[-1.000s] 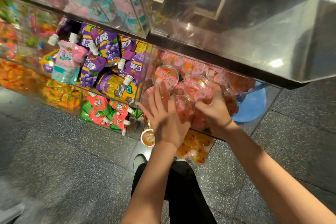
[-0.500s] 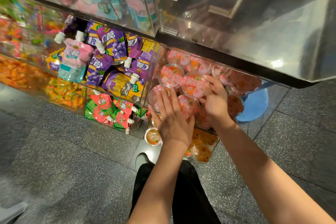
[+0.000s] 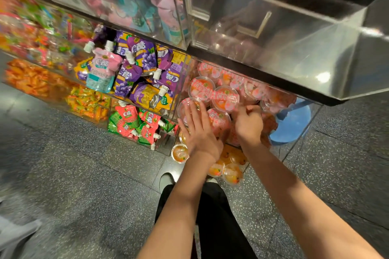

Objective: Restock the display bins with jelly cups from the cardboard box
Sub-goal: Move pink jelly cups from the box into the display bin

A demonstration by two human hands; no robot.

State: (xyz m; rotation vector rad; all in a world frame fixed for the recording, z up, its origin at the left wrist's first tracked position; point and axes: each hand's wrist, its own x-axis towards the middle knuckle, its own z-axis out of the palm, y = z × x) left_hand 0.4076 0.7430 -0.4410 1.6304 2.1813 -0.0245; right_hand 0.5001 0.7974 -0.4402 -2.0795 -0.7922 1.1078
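The pink jelly cups sit piled in the clear bin under the shelf. The left hand lies flat on one cup with its fingers straight and a little spread. The right hand has curled fingers down among the cups; I cannot tell if it pinches one. The pile looks full, so a push could tip a cup out toward the orange cups below. The purple pouches nearby show a big "C". The cup lids have writing too small to read.
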